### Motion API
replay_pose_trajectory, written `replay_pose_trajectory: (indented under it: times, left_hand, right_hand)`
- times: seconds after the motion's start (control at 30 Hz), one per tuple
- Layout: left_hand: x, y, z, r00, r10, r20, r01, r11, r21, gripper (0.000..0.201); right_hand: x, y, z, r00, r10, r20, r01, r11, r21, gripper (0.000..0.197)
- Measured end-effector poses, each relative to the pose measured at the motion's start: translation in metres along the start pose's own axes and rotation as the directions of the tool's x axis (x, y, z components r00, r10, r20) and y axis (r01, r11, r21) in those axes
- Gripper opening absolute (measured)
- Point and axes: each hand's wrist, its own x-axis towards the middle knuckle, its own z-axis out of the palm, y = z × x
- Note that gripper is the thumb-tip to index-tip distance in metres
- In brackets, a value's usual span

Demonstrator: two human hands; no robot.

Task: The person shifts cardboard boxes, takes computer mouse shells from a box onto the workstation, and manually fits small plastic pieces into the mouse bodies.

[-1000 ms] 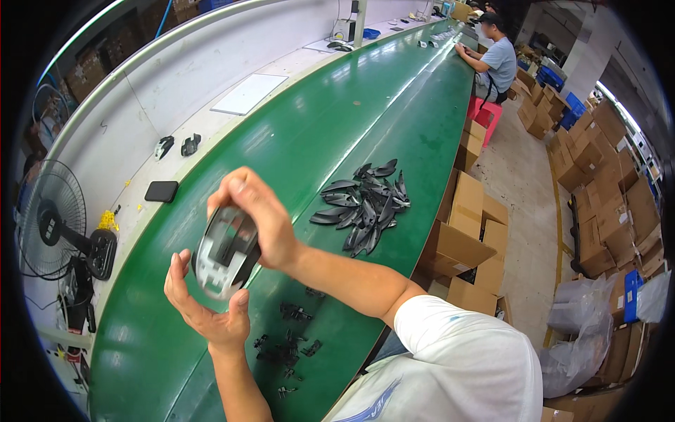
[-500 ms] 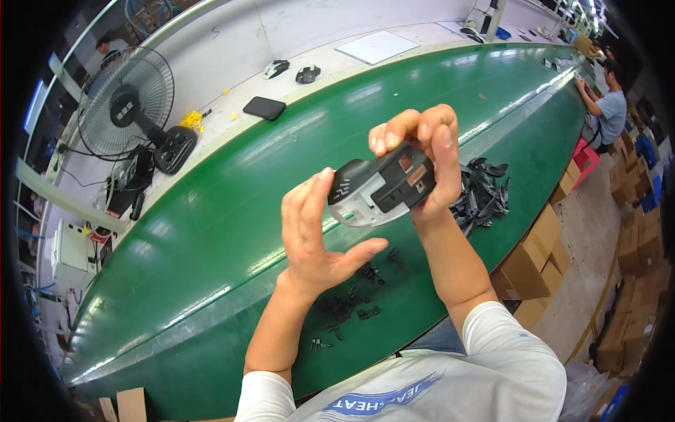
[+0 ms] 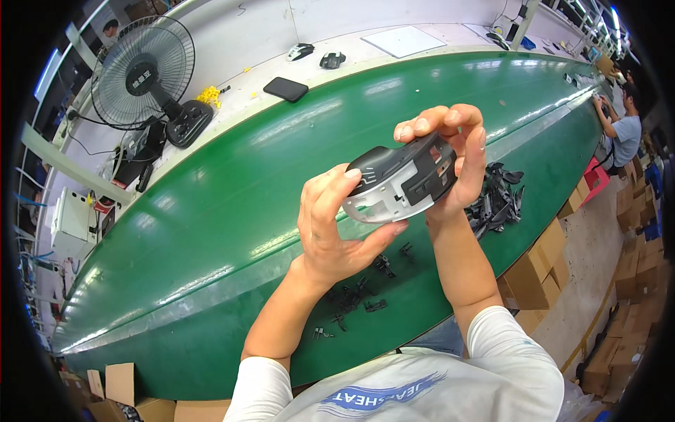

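Observation:
Raised over the green work surface (image 3: pixel 211 211) is a computer mouse shell (image 3: pixel 404 181), black on top, with a white and clear side and small openings. My right hand (image 3: pixel 460 158) grips its right end, fingers bent over the top and palm against the end. My left hand (image 3: pixel 334 221) takes the left end between fingertips above and thumb along the lower edge. Beyond my right wrist lies a pile of black curved plastic pieces (image 3: pixel 498 204). Several small black plastic parts (image 3: pixel 351 295) are scattered below my hands.
A fan (image 3: pixel 151 77) stands at the left on a white ledge with a black phone (image 3: pixel 286 88), two mice (image 3: pixel 332 60) and a white board (image 3: pixel 403 41). Cardboard boxes (image 3: pixel 538 271) line the right edge. A co-worker (image 3: pixel 622 130) sits at the far right.
My left thumb has come up against the shell's lower edge, closing the gap there. The view has shifted slightly, and the right hand keeps its grip.

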Motion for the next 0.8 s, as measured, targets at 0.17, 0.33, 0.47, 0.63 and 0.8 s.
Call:
replay_pose_trajectory:
  times: [0.17, 0.33, 0.47, 0.63, 0.8]
  left_hand:
    - [-0.006, -0.007, 0.0, 0.988, -0.106, -0.108, 0.095, 0.99, -0.1, 0.091]
    - [-0.003, -0.022, -0.009, 0.979, -0.114, -0.171, 0.094, 0.988, -0.12, 0.105]
    - [0.005, -0.029, -0.015, 0.976, -0.055, -0.208, 0.031, 0.993, -0.118, 0.12]
    - [0.01, -0.025, -0.032, 0.983, -0.06, -0.174, 0.019, 0.973, -0.229, 0.112]
    - [0.008, -0.027, -0.031, 0.967, -0.17, -0.192, 0.083, 0.916, -0.393, 0.106]
  right_hand:
    - [-0.003, 0.013, 0.007, 0.964, 0.267, -0.018, -0.267, 0.955, -0.126, 0.047]
    - [-0.023, 0.027, 0.022, 0.856, 0.513, 0.057, -0.483, 0.835, -0.263, 0.059]
    - [-0.042, 0.041, 0.035, 0.823, 0.565, 0.065, -0.533, 0.806, -0.256, 0.073]
    - [-0.049, 0.042, 0.04, 0.78, 0.609, 0.142, -0.582, 0.79, -0.193, 0.109]
    - [-0.05, 0.046, 0.037, 0.823, 0.563, 0.08, -0.514, 0.797, -0.317, 0.112]
